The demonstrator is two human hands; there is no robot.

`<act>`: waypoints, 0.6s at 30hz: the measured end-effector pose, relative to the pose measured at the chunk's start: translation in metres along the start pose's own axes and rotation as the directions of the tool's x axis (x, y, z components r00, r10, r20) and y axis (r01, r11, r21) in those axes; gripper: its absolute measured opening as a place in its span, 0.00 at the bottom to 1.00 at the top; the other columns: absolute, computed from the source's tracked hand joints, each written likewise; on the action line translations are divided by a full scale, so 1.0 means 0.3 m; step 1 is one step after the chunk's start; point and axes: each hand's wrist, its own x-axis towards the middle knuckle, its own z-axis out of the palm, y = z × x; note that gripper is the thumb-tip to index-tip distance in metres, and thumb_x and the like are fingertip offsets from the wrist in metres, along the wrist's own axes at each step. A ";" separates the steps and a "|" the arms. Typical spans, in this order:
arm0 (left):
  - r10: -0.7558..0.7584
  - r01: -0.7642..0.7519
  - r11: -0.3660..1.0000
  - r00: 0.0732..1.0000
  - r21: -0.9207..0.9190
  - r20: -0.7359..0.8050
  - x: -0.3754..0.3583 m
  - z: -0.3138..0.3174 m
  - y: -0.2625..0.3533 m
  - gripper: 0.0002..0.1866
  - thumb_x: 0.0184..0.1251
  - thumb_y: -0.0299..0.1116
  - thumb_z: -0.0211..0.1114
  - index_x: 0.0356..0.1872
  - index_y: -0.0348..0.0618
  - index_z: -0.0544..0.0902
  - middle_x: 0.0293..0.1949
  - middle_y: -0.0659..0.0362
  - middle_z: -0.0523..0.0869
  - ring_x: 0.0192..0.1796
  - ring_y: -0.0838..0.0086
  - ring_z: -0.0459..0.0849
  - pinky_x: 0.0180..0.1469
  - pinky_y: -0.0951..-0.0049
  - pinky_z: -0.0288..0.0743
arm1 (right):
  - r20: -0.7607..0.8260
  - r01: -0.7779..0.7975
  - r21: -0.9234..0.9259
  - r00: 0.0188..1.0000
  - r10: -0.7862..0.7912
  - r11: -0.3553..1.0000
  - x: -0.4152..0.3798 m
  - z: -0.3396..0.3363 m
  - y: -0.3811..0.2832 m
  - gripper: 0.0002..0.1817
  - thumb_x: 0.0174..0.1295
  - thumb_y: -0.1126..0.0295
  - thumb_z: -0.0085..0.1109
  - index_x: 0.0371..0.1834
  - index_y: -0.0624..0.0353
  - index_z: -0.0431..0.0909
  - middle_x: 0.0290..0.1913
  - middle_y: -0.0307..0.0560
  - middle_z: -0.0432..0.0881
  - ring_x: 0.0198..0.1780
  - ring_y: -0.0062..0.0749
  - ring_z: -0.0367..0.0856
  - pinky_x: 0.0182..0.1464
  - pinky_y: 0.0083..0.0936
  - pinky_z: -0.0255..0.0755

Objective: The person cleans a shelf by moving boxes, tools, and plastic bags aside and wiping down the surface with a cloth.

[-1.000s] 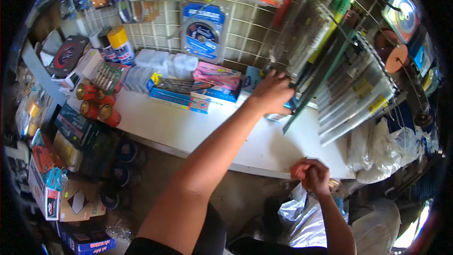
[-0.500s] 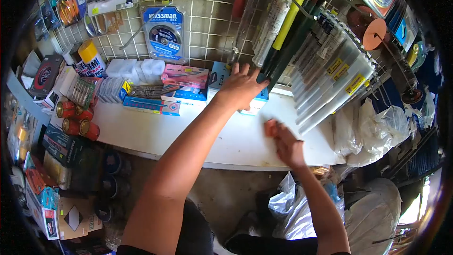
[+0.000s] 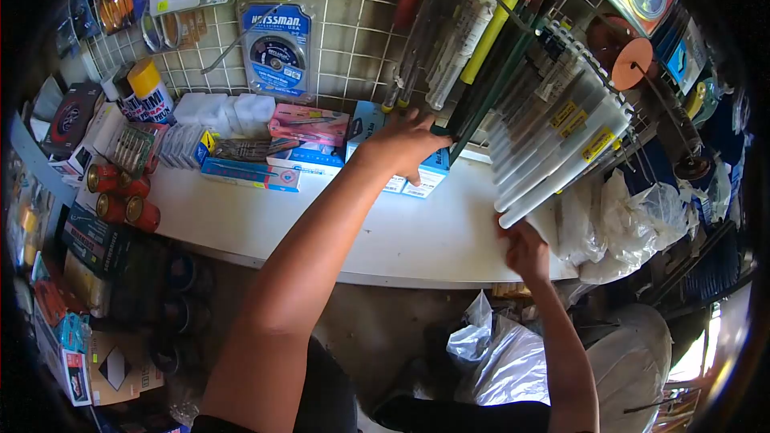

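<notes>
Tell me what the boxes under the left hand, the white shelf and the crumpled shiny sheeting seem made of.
Blue-and-white boxes: probably smooth printed cardboard, given the straight edges and lettering.
White shelf: perhaps painted or laminated board, from its smooth, even surface.
Shiny sheeting: likely thin glossy plastic, judging by its bright creases.

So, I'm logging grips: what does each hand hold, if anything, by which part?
The left hand lies over blue boxes, thumb at front; whether gripping, unclear. The right hand curls by a reddish thing, too hidden to tell its hold.

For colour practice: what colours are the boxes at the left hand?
The boxes are blue and white, clearest in the head view.
</notes>
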 end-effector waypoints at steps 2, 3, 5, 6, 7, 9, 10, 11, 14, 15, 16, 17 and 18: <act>0.001 -0.002 1.000 0.999 -0.024 -0.041 -0.005 0.004 -0.011 0.47 0.37 0.33 0.83 0.67 0.56 0.74 0.70 0.44 0.65 0.71 0.43 0.63 0.73 0.47 0.58 | -0.217 0.105 -0.323 0.959 -0.182 0.940 0.073 -0.061 0.286 0.14 0.75 0.69 0.41 0.53 0.57 0.78 0.32 0.39 0.80 0.20 0.17 0.71 0.21 0.19 0.66; 0.006 -0.010 0.999 0.997 -0.049 -0.078 -0.007 0.010 -0.016 0.46 0.36 0.32 0.83 0.66 0.55 0.75 0.69 0.45 0.67 0.71 0.44 0.64 0.72 0.48 0.60 | -0.274 0.091 -0.438 0.934 -0.229 0.895 0.109 -0.088 0.433 0.15 0.74 0.70 0.41 0.55 0.56 0.78 0.33 0.42 0.81 0.22 0.22 0.75 0.22 0.25 0.70; 0.000 -0.006 0.998 0.992 -0.055 -0.124 0.009 0.033 -0.040 0.46 0.36 0.32 0.83 0.65 0.53 0.74 0.67 0.45 0.69 0.69 0.45 0.66 0.71 0.49 0.62 | -0.178 0.111 -0.647 0.940 -0.290 0.754 0.082 0.028 0.293 0.19 0.67 0.74 0.46 0.60 0.57 0.74 0.41 0.52 0.81 0.37 0.41 0.78 0.36 0.38 0.73; -0.004 -0.007 0.998 0.984 -0.060 -0.176 0.019 0.049 -0.046 0.45 0.36 0.31 0.82 0.65 0.51 0.74 0.65 0.46 0.71 0.68 0.47 0.68 0.70 0.51 0.64 | -0.120 0.040 -0.658 0.980 -0.158 0.752 0.058 0.101 0.181 0.22 0.64 0.76 0.48 0.62 0.59 0.72 0.48 0.57 0.80 0.47 0.49 0.78 0.47 0.42 0.73; 0.003 -0.015 0.998 0.985 -0.066 -0.174 0.024 0.060 -0.046 0.45 0.36 0.31 0.82 0.65 0.51 0.74 0.65 0.46 0.71 0.68 0.47 0.68 0.70 0.51 0.64 | -0.062 -0.024 -0.679 0.998 -0.025 0.734 0.035 0.175 0.068 0.26 0.60 0.79 0.50 0.65 0.61 0.70 0.54 0.62 0.79 0.57 0.58 0.77 0.57 0.47 0.73; -0.033 0.010 0.995 0.970 -0.099 -0.241 0.036 0.069 -0.050 0.45 0.36 0.30 0.82 0.64 0.48 0.72 0.62 0.45 0.74 0.65 0.47 0.71 0.68 0.54 0.67 | 0.079 0.486 -0.711 0.773 -0.629 0.508 0.014 0.355 -0.002 0.33 0.52 0.82 0.50 0.67 0.61 0.67 0.53 0.64 0.77 0.52 0.60 0.79 0.48 0.49 0.76; 0.005 -0.025 0.997 0.960 -0.068 -0.282 0.043 0.088 -0.063 0.46 0.36 0.29 0.82 0.64 0.46 0.70 0.61 0.45 0.74 0.64 0.46 0.71 0.66 0.54 0.68 | 0.139 0.501 -0.537 0.846 -0.515 0.679 -0.005 0.447 -0.026 0.35 0.50 0.84 0.50 0.68 0.63 0.66 0.61 0.66 0.73 0.60 0.58 0.75 0.56 0.46 0.74; 0.016 -0.037 0.997 0.958 -0.068 -0.287 0.042 0.094 -0.059 0.46 0.36 0.29 0.82 0.64 0.46 0.70 0.61 0.45 0.74 0.64 0.46 0.71 0.66 0.54 0.68 | 0.117 0.595 -0.415 0.785 -0.608 0.688 -0.033 0.547 -0.091 0.35 0.49 0.85 0.49 0.68 0.63 0.67 0.64 0.66 0.72 0.62 0.58 0.75 0.60 0.44 0.73; 0.030 -0.059 0.995 0.940 -0.076 -0.339 0.036 0.096 -0.061 0.43 0.35 0.29 0.82 0.59 0.45 0.72 0.60 0.46 0.75 0.63 0.48 0.73 0.65 0.55 0.68 | 0.371 0.661 -0.386 0.750 -0.548 0.643 -0.235 0.815 -0.223 0.18 0.48 0.77 0.59 0.46 0.61 0.80 0.52 0.50 0.80 0.53 0.42 0.80 0.47 0.41 0.73; 0.030 -0.056 0.996 0.942 -0.069 -0.334 0.029 0.098 -0.056 0.43 0.35 0.29 0.82 0.59 0.45 0.72 0.60 0.46 0.75 0.63 0.48 0.73 0.65 0.55 0.68 | 0.745 0.515 -0.227 0.639 -0.193 0.827 -0.252 0.782 -0.364 0.19 0.46 0.73 0.62 0.45 0.54 0.83 0.65 0.44 0.75 0.70 0.37 0.68 0.62 0.64 0.61; 0.050 -0.078 0.995 0.940 -0.068 -0.339 0.025 0.092 -0.052 0.42 0.35 0.29 0.82 0.58 0.45 0.72 0.59 0.47 0.77 0.62 0.49 0.73 0.65 0.55 0.68 | 0.755 0.573 -0.168 0.598 -0.269 0.802 -0.280 0.774 -0.386 0.19 0.45 0.74 0.62 0.45 0.56 0.83 0.63 0.43 0.77 0.67 0.38 0.71 0.59 0.58 0.65; 0.066 -0.095 0.993 0.935 -0.067 -0.347 0.020 0.086 -0.054 0.41 0.35 0.30 0.83 0.58 0.45 0.73 0.57 0.48 0.78 0.62 0.50 0.74 0.65 0.55 0.68 | 0.763 0.632 -0.109 0.548 -0.343 0.768 -0.298 0.759 -0.389 0.20 0.44 0.75 0.63 0.44 0.58 0.83 0.61 0.42 0.79 0.65 0.39 0.74 0.57 0.52 0.69; 0.091 -0.111 0.994 0.904 -0.024 -0.419 0.023 0.115 -0.063 0.39 0.35 0.30 0.82 0.56 0.45 0.74 0.54 0.49 0.81 0.61 0.50 0.75 0.64 0.55 0.69 | 0.629 0.636 0.055 0.577 -0.521 0.770 -0.286 0.734 -0.358 0.20 0.43 0.77 0.62 0.45 0.61 0.82 0.57 0.45 0.80 0.62 0.39 0.76 0.54 0.45 0.72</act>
